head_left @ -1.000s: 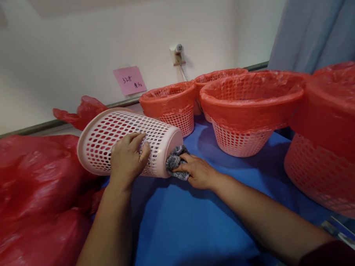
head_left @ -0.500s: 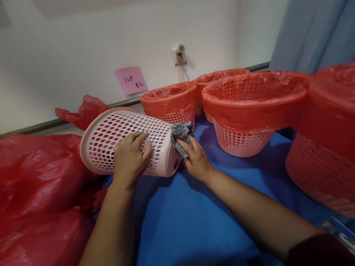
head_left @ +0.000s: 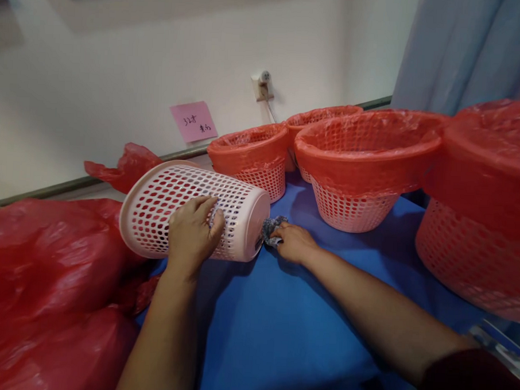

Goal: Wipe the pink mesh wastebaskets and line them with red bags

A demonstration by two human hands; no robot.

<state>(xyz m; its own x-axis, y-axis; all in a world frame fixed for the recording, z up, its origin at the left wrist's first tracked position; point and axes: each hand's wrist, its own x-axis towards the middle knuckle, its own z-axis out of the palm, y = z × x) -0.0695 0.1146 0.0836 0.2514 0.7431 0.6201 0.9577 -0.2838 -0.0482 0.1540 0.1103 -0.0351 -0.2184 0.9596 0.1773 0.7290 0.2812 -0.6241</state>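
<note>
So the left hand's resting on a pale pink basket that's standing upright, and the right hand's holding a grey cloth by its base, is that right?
Not quite: the head view shows the pale pink basket lying on its side, not upright. The left hand does rest on it, and the right hand is holding the grey cloth by its base.

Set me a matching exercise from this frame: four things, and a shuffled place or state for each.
1. left hand
2. grey cloth
3. pink note
4. bare-rimmed basket

A. stuck on the wall, with handwriting
B. lying on its side
C. resting against a holed side
D. crumpled in the right hand

Pairs: 1-C, 2-D, 3-A, 4-B
</note>
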